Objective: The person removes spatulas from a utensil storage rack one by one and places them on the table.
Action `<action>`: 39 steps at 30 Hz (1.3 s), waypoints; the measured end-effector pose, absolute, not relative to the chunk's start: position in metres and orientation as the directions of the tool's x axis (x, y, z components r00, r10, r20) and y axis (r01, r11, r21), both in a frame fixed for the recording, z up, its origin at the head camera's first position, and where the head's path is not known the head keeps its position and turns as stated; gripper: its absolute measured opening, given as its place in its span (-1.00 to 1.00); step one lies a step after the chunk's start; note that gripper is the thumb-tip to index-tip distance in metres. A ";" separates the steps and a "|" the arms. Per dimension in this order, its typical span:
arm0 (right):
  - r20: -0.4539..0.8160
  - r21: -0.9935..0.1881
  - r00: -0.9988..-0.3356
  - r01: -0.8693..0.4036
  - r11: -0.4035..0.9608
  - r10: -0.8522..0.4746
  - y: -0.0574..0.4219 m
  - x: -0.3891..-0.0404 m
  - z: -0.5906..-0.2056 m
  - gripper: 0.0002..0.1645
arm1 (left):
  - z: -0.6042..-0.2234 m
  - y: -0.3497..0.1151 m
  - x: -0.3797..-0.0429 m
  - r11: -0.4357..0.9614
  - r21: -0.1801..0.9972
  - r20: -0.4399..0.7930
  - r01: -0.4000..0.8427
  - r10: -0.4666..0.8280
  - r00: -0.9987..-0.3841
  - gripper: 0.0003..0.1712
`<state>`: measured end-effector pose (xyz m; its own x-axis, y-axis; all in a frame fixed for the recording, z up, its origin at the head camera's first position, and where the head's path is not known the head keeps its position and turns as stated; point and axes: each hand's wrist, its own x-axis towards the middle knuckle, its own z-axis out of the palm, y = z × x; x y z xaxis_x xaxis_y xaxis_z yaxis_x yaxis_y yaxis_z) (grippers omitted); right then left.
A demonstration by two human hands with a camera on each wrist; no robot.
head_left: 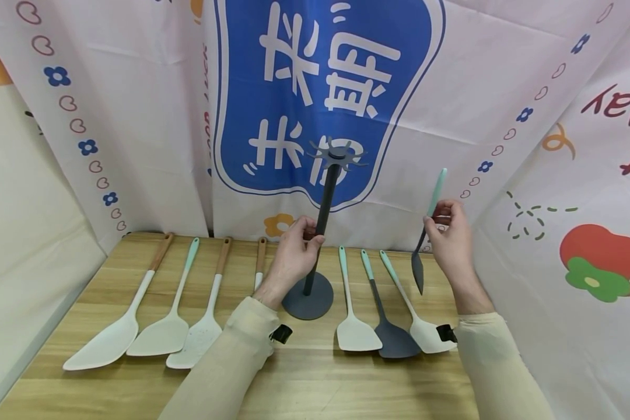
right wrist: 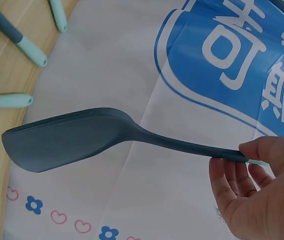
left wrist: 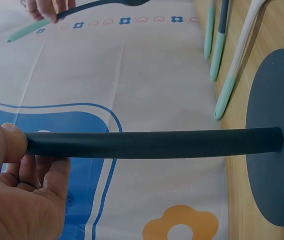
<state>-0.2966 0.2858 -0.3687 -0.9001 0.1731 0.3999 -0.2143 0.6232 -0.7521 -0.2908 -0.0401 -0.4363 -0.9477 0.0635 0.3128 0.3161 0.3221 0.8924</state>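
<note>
My left hand (head_left: 296, 248) grips the post of a dark grey utensil stand (head_left: 325, 210), thumb on one side and fingers on the other. The stand is upright on its round base, with a ring of bare hooks on top. On the right, my right hand (head_left: 451, 230) pinches a dark grey spatula (right wrist: 76, 137) where its neck meets the mint handle. Its blade points down and hangs in the air in front of the cloth, handle end up. In the left wrist view the post (left wrist: 157, 145) runs from the hand to the base.
Right of the stand lie a white turner (head_left: 357, 335), a dark grey turner (head_left: 396, 341) and another white turner (head_left: 427, 335). Several white utensils with wooden or mint handles, such as a ladle-like spoon (head_left: 105, 344), lie to the left. Printed cloth (head_left: 425, 116) encloses the wooden table (head_left: 336, 391).
</note>
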 end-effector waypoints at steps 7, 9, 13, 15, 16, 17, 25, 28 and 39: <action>0.387 -0.727 -0.903 -0.175 0.664 0.185 0.303 -0.296 -0.378 -0.51 | -0.436 -0.040 -0.291 0.330 0.895 0.297 0.300 0.061 -0.953 -0.80; 0.377 -0.724 -0.907 -0.161 0.670 0.189 0.307 -0.296 -0.380 -0.50 | -0.436 -0.040 -0.292 0.329 0.895 0.296 0.299 0.061 -0.953 -0.80; 0.359 -0.710 -0.912 -0.129 0.692 0.198 0.314 -0.295 -0.385 -0.50 | -0.436 -0.041 -0.291 0.327 0.896 0.296 0.300 0.064 -0.953 -0.79; 0.358 -0.697 -0.913 -0.120 0.707 0.198 0.318 -0.296 -0.387 -0.51 | -0.436 -0.041 -0.291 0.328 0.896 0.296 0.300 0.065 -0.953 -0.79; 0.361 -0.688 -0.912 -0.119 0.716 0.195 0.320 -0.296 -0.389 -0.52 | -0.436 -0.041 -0.291 0.330 0.895 0.296 0.300 0.065 -0.953 -0.80; 0.362 -0.681 -0.912 -0.118 0.723 0.192 0.322 -0.296 -0.391 -0.52 | -0.436 -0.041 -0.290 0.331 0.895 0.295 0.299 0.065 -0.953 -0.80; 0.374 -0.632 -0.911 -0.110 0.767 0.177 0.337 -0.297 -0.405 -0.57 | -0.436 -0.041 -0.289 0.330 0.890 0.312 0.316 0.068 -0.948 -0.82; 0.359 -0.614 -0.917 -0.092 0.784 0.174 0.342 -0.297 -0.409 -0.57 | -0.436 -0.041 -0.289 0.336 0.887 0.312 0.316 0.068 -0.948 -0.82; 0.266 -0.539 -0.951 -0.011 0.842 0.158 0.366 -0.301 -0.425 -0.57 | -0.435 -0.041 -0.289 0.338 0.887 0.312 0.314 0.063 -0.948 -0.82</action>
<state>-0.3007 0.3656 -0.4255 -0.9510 0.1579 0.2659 -0.0109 0.8422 -0.5390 -0.2887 -0.0406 -0.4353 -0.9481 0.0629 0.3116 0.3140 0.3375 0.8874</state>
